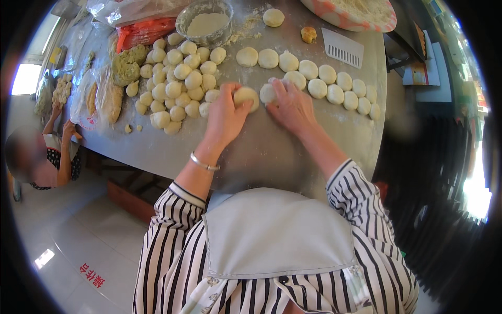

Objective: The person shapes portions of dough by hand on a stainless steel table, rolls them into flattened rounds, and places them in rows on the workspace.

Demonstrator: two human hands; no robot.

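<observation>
My left hand (228,116) curls round a pale dough ball (246,98), thumb and fingers gripping its sides. Beside it, my right hand (293,107) is closed over a second dough ball (266,94), with the fingertips on its top and right side. Both balls are at the middle of the metal table (261,152), a small gap apart. Left of my hands lies a heap of small round dough balls (182,71). To the right, smooth flattened dough rounds (317,88) stand in slanting rows.
A metal bowl of flour (209,23) stands behind the heap. Near the far right edge lie a slotted white scraper (342,48), a small browned piece (308,35) and a flour basin (355,13). Greenish filling (128,65) sits farther left. Another person (44,152) works at the left end.
</observation>
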